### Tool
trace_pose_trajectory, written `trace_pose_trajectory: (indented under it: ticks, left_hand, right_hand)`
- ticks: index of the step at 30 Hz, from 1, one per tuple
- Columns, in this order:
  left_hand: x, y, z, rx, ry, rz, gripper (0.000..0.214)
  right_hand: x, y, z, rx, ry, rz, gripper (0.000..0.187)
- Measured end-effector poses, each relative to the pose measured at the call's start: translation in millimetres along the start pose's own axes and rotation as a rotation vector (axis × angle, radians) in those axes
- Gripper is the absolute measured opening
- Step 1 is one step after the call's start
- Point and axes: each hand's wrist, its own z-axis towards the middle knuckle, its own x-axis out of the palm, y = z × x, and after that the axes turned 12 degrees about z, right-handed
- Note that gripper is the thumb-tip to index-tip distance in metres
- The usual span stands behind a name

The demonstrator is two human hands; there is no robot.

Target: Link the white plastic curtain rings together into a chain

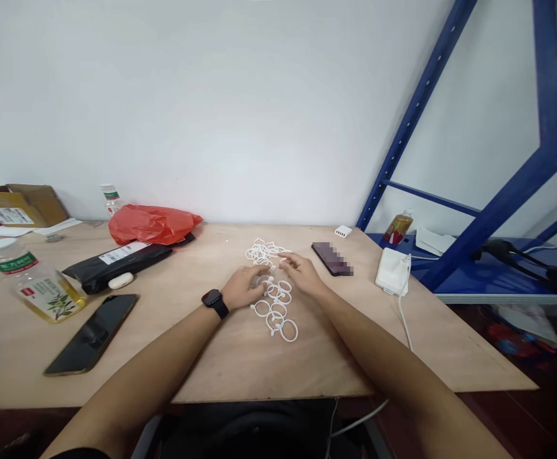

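Observation:
White plastic rings with small round tabs lie in two groups on the wooden table (231, 366). The farther group is a tangled heap (260, 250); the nearer one is a loose spread of rings (289, 331) running toward the front edge. Between them, my left hand (244, 287), with a black watch on its wrist, has its thumb and fingers curled about a white ring at the top of the spread. Beside the heap, my right hand (302, 274) pinches a small white ring part, mostly covered by the fingertips.
A dark phone (326, 257) and a white power bank (392, 271) with a cable are right. On the left are a black phone (92, 335), an oval white case (120, 280), a bottle (44, 287), a black package (120, 264) and a red bag (151, 224). Blue shelving (491, 185) borders the right.

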Motion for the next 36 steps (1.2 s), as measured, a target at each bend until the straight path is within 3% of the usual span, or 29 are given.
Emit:
trace_pose_trajectory:
  ticks: [1,4,7,10,16,20,23,25,29,36]
  left_hand:
    - [-1.7,0.0,-0.3,0.024,0.069,-0.008,0.041]
    - [-3.1,-1.6,-1.0,0.017,0.17,-0.005,0.037]
    - [-1.2,-5.4,-1.4,-0.012,0.182,-0.026,0.035]
    - [1.5,-8.7,-2.4,-0.029,0.159,-0.097,0.034]
    - [9.7,-7.5,-4.7,-0.127,0.081,-0.287,0.032]
    - [12.9,-4.1,-2.3,-0.201,-0.067,-0.265,0.03]
    - [11.7,-2.3,-0.5,-0.212,-0.186,-0.23,0.05]
    - [11.0,-0.7,0.3,-0.208,-0.19,-0.231,0.056]
    - [13.9,5.6,3.3,-0.231,-0.173,-0.284,0.045]
    - [20.3,11.3,8.3,-0.326,-0.253,-0.454,0.043]
  right_hand:
    - [-7.3,-4.2,1.7,-0.011,-0.029,-0.089,0.032]
    - [-24.1,-16.7,3.8,-0.014,0.082,-0.387,0.026]
    - [-26.7,-23.6,1.6,0.037,0.196,-0.589,0.028]
    - [-20.8,-23.3,-1.2,0.073,0.225,-0.655,0.018]
    - [-14.4,-10.8,-3.4,0.01,0.182,-0.475,0.012]
    - [-3.8,7.5,-2.9,-0.067,0.156,-0.295,0.013]
    - [12.9,20.0,-2.1,-0.024,0.148,-0.176,0.014]
    - [24.3,24.2,-2.7,-0.022,0.157,-0.119,0.014]
    - [36.5,24.9,-5.9,-0.072,0.147,-0.055,0.013]
    - [34.2,26.1,-9.8,-0.061,-0.046,-0.01,0.02]
